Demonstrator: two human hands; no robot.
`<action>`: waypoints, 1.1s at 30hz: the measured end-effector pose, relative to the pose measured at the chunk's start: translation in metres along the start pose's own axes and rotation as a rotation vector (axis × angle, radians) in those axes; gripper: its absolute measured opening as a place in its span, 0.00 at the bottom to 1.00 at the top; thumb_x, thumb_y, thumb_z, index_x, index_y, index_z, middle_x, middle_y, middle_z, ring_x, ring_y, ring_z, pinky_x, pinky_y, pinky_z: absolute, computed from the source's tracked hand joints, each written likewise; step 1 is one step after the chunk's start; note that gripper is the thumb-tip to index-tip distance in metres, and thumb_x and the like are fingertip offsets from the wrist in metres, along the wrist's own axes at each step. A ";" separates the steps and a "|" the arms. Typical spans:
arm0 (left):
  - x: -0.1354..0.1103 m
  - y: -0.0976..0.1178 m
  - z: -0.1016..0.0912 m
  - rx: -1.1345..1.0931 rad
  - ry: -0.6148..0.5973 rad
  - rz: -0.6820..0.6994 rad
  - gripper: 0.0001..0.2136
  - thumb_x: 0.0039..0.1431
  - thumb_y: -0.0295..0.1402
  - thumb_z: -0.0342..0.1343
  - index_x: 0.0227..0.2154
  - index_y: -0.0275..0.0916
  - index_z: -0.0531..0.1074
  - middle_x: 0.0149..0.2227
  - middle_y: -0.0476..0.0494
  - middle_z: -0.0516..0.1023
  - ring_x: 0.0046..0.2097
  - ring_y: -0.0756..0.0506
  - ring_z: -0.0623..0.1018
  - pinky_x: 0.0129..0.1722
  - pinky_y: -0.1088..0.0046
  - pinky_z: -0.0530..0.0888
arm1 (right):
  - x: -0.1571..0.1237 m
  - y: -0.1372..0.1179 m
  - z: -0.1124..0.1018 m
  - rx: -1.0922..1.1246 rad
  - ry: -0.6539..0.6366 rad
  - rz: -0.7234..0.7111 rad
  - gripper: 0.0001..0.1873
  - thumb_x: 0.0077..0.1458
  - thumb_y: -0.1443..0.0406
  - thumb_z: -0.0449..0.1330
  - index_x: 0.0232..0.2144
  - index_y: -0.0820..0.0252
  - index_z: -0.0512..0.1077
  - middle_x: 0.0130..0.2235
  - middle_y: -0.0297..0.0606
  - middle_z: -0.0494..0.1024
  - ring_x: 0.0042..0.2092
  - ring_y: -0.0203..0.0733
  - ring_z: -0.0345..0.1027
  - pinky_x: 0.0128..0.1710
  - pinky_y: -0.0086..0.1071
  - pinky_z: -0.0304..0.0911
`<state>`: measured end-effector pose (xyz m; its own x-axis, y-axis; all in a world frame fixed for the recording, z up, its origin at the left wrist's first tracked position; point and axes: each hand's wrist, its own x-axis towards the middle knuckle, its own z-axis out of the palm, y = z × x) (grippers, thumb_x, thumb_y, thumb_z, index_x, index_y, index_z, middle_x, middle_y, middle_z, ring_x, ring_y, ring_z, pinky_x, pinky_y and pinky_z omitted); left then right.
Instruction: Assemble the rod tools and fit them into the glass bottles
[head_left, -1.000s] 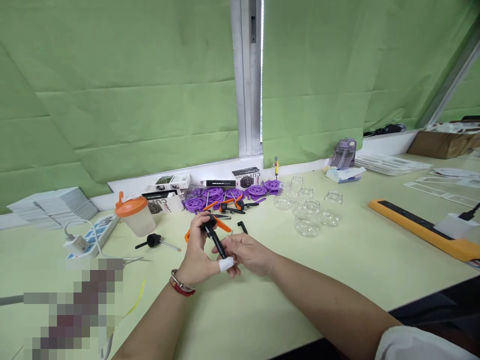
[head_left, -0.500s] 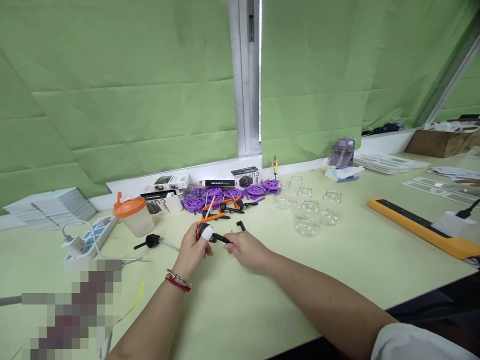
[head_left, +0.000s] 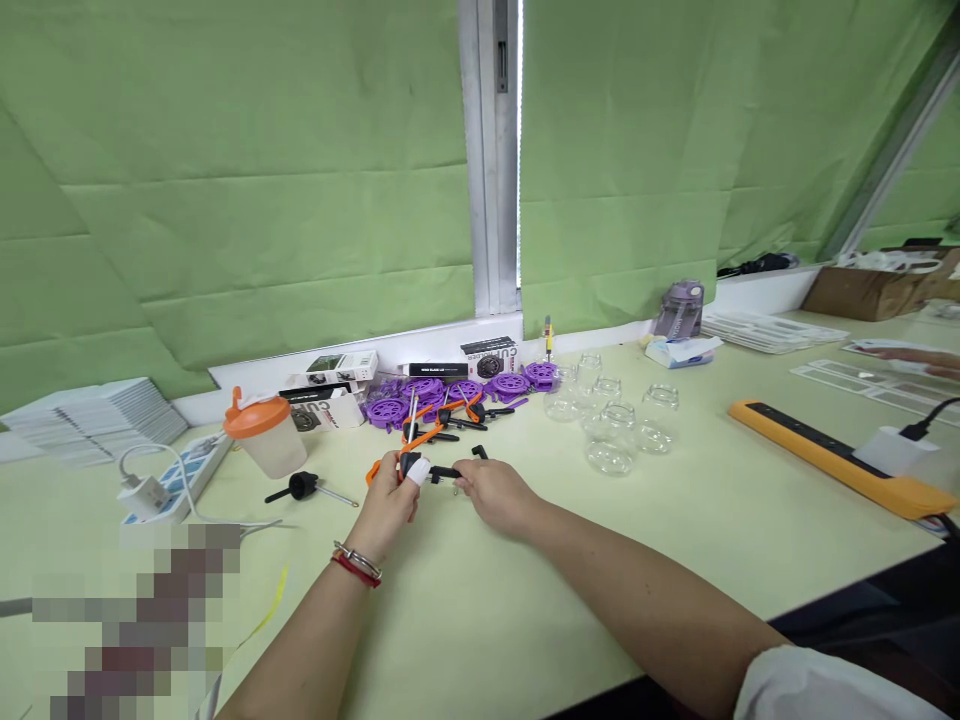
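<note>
My left hand (head_left: 390, 500), with a white cot on one fingertip and a red and silver bracelet at the wrist, is closed around a small black tool (head_left: 431, 472) held level above the pale green table (head_left: 525, 610). My right hand (head_left: 491, 492) pinches the tool's other end. An orange piece (head_left: 375, 470) peeks out just behind my left fingers. Close beyond the hands lie orange and black tool parts (head_left: 442, 420) and purple round parts (head_left: 450, 390).
An orange-lidded cup (head_left: 262, 435) and a black dropper (head_left: 304, 487) sit at the left near a power strip (head_left: 180, 470). Several clear glass jars (head_left: 615, 420) stand to the right. An orange bar (head_left: 832, 455) lies far right. Boxes (head_left: 337, 370) line the sill. Another person's hand (head_left: 911, 355) shows at the far right.
Both hands moved away from me toward the parts pile. The black tool turned from a steep slant to lying level between them.
</note>
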<state>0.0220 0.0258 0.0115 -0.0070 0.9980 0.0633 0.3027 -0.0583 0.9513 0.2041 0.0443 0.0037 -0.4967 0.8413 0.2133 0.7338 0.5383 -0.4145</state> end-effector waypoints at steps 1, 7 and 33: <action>0.000 -0.001 -0.001 0.011 0.013 0.000 0.18 0.55 0.50 0.49 0.40 0.41 0.59 0.21 0.58 0.62 0.18 0.54 0.61 0.18 0.78 0.59 | 0.003 0.005 -0.002 -0.012 0.020 0.031 0.12 0.63 0.64 0.46 0.37 0.60 0.69 0.33 0.41 0.75 0.34 0.40 0.66 0.30 0.30 0.48; 0.003 -0.004 -0.011 0.162 0.217 0.057 0.21 0.55 0.48 0.47 0.46 0.41 0.59 0.20 0.57 0.61 0.22 0.49 0.66 0.22 0.75 0.62 | 0.031 0.071 -0.023 -0.121 0.153 0.377 0.14 0.63 0.65 0.44 0.43 0.61 0.68 0.41 0.46 0.75 0.42 0.44 0.67 0.35 0.30 0.52; 0.008 0.001 -0.022 0.909 0.196 0.019 0.08 0.60 0.38 0.40 0.30 0.44 0.62 0.25 0.45 0.74 0.28 0.42 0.72 0.23 0.73 0.53 | 0.076 0.158 -0.015 -0.235 0.081 0.491 0.19 0.62 0.65 0.45 0.50 0.55 0.69 0.49 0.43 0.70 0.45 0.43 0.66 0.38 0.29 0.55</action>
<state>0.0009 0.0335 0.0201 -0.1300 0.9701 0.2050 0.9344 0.0507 0.3526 0.2884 0.1941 -0.0324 -0.0392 0.9925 0.1160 0.9587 0.0701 -0.2756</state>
